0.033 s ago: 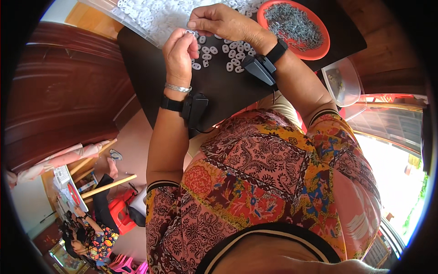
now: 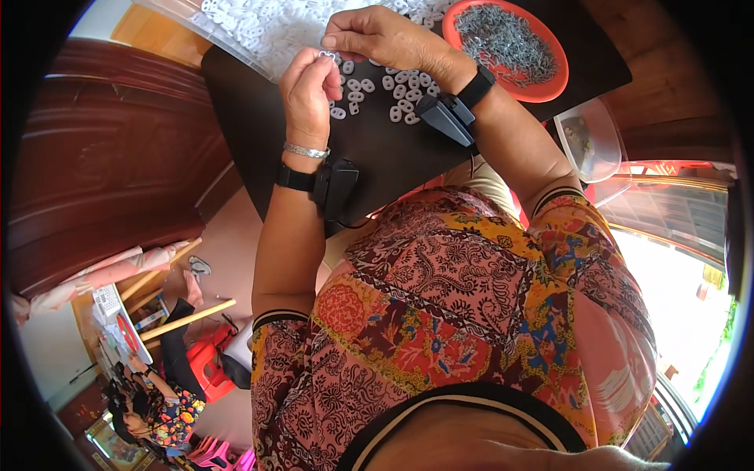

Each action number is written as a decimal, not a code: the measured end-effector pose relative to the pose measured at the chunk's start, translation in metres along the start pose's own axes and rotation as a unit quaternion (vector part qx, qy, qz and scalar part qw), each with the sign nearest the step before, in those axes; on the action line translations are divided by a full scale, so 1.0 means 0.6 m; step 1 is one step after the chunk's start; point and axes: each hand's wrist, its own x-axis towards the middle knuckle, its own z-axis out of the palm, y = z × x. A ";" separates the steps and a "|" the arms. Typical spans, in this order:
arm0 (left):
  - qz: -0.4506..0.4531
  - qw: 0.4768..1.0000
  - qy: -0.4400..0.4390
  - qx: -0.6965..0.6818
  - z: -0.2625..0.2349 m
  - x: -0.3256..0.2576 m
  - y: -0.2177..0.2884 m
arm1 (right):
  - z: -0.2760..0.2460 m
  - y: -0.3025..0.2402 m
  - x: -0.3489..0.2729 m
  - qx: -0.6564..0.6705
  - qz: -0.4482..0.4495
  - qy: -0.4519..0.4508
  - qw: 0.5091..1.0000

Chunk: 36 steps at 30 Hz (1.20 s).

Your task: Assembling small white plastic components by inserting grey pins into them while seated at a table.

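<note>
Left hand (image 2: 309, 85) pinches — right hand (image 2: 378, 38) curls close by.

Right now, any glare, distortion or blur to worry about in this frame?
Head view, right: bright opening blown out to white. Head view, left: dark red panelling bows toward the black fisheye rim. Head view, top: white pile bright, its pieces partly merging; white piece in the left hand too small to read clearly.
</note>
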 end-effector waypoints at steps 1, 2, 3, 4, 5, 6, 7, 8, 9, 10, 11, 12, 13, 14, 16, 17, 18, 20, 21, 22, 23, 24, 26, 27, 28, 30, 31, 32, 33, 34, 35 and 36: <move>0.008 1.000 -0.001 0.011 -0.001 -0.001 0.001 | 0.002 -0.006 -0.001 -0.011 -0.002 0.003 1.000; 0.015 1.000 -0.001 0.021 0.000 -0.004 0.007 | 0.003 -0.015 -0.002 -0.022 -0.002 0.006 1.000; 0.015 1.000 -0.001 0.020 0.001 -0.008 0.014 | 0.003 -0.024 -0.004 -0.023 -0.002 0.006 1.000; 0.015 1.000 -0.004 0.021 0.002 -0.011 0.019 | 0.003 -0.032 -0.005 -0.050 -0.015 0.015 0.999; 0.017 1.000 -0.007 0.023 0.003 -0.013 0.023 | 0.003 -0.037 -0.006 -0.079 -0.029 0.023 0.996; 0.017 1.000 -0.006 0.023 0.003 -0.014 0.025 | 0.002 -0.041 -0.007 -0.079 -0.029 0.022 0.996; 0.018 1.000 -0.005 0.025 0.004 -0.014 0.027 | 0.001 -0.045 -0.007 -0.094 -0.021 0.025 0.995; 0.019 0.999 -0.004 0.027 0.005 -0.014 0.028 | 0.000 -0.046 -0.007 -0.108 -0.012 0.028 0.994; 0.019 0.999 -0.004 0.028 0.005 -0.014 0.029 | 0.001 -0.047 -0.006 -0.107 -0.012 0.028 0.994; 0.018 1.000 -0.005 0.014 0.006 -0.014 0.029 | 0.002 -0.046 -0.005 -0.112 -0.010 0.026 0.993; 0.016 1.000 -0.006 -0.001 0.007 -0.014 0.028 | 0.001 -0.045 -0.006 -0.116 -0.007 0.025 0.993; 0.015 1.000 -0.007 -0.001 0.007 -0.014 0.027 | 0.001 -0.044 -0.006 -0.116 -0.006 0.025 0.993; 0.015 1.000 -0.009 0.006 0.006 -0.013 0.024 | 0.001 -0.043 -0.006 -0.121 -0.007 0.023 0.992; 0.016 1.000 -0.010 0.013 0.005 -0.012 0.023 | 0.002 -0.043 -0.006 -0.126 -0.007 0.020 0.992; 0.016 1.000 -0.012 0.012 0.004 -0.012 0.021 | 0.002 -0.051 -0.008 -0.114 0.010 0.019 0.993; 0.018 1.000 -0.015 0.011 0.005 -0.011 0.021 | 0.001 -0.054 -0.010 -0.103 0.026 0.017 0.994; 0.017 1.000 -0.015 0.011 0.006 -0.011 0.021 | 0.000 -0.054 -0.010 -0.102 0.027 0.018 0.994; 0.010 1.000 -0.007 0.013 0.007 -0.010 0.022 | -0.003 -0.054 -0.010 -0.143 0.003 0.029 0.989; 0.010 1.000 -0.007 0.013 0.006 -0.009 0.021 | -0.004 -0.055 -0.011 -0.143 0.004 0.029 0.989; 0.009 1.000 -0.009 0.014 0.006 -0.008 0.020 | -0.006 -0.057 -0.011 -0.152 0.003 0.030 0.988; 0.008 1.000 -0.011 0.016 0.005 -0.007 0.019 | -0.006 -0.058 -0.013 -0.161 0.003 0.032 0.986; 0.007 1.000 -0.011 0.016 0.005 -0.008 0.018 | -0.006 -0.055 -0.013 -0.160 0.004 0.032 0.987; 0.015 0.999 -0.024 0.023 0.006 -0.007 0.018 | -0.007 -0.049 -0.012 -0.189 -0.024 0.024 0.981; 0.014 0.999 -0.024 0.023 0.007 -0.007 0.018 | -0.008 -0.047 -0.012 -0.189 -0.023 0.024 0.981; 0.011 0.999 -0.022 0.024 0.007 -0.007 0.018 | -0.008 -0.046 -0.011 -0.195 -0.025 0.022 0.980; 0.007 0.999 -0.020 0.026 0.008 -0.007 0.017 | -0.009 -0.044 -0.010 -0.200 -0.027 0.020 0.979; 0.007 0.999 -0.020 0.029 0.008 -0.007 0.017 | -0.009 -0.043 -0.010 -0.195 -0.022 0.019 0.980; 0.007 0.999 -0.019 0.032 0.007 -0.006 0.017 | -0.009 -0.042 -0.010 -0.191 -0.018 0.018 0.981; 0.007 0.999 -0.019 0.032 0.008 -0.006 0.016 | -0.010 -0.043 -0.010 -0.190 -0.017 0.018 0.981; 0.001 0.999 -0.017 0.028 0.009 -0.005 0.016 | -0.010 -0.045 -0.012 -0.186 -0.013 0.024 0.982; -0.004 1.000 -0.016 0.023 0.009 -0.005 0.015 | -0.010 -0.046 -0.012 -0.182 -0.008 0.030 0.983; -0.005 1.000 -0.015 0.024 0.009 -0.005 0.014 | -0.010 -0.045 -0.012 -0.182 -0.008 0.030 0.983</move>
